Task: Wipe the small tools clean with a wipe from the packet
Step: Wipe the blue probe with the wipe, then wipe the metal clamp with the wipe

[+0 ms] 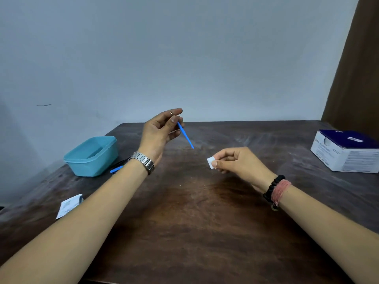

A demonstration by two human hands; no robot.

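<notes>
left hand (pixel 159 133): up in the middle of the frame; grip is a fingertip pinch on the top end of the thin blue tool (pixel 185 135), so most of the length hangs free, tip pointing down-right at the worktop (pixel 194 232)
right hand (pixel 233 159): lower and to the right of centre; grip is thumb and forefinger pressed onto a small folded white wipe (pixel 210 162); wipe and tool are near each other but clearly apart
slip risk: a pinch that far up the tool looks pretty marginal to me; once the wipe drags along it, I'd guess it could twist or pop out and drop onto the worktop, which has pale crumbs on it; that'd mean re-wiping
wipe risk: only a corner sticks out past the thumb; bare fingers could end up rubbing the tool instead of the wipe
other tools: something blue and dark (pixel 117 168) pokes out behind the left wrist, beside the teal tub (pixel 92 155) at middle left; can't tell how many, or whether clean; mixing them up seems possible
packet (pixel 68 206): lower left, near the worktop edge by the left forearm; an elbow nudge could knock it off
box (pixel 346 150): far right, well clear
</notes>
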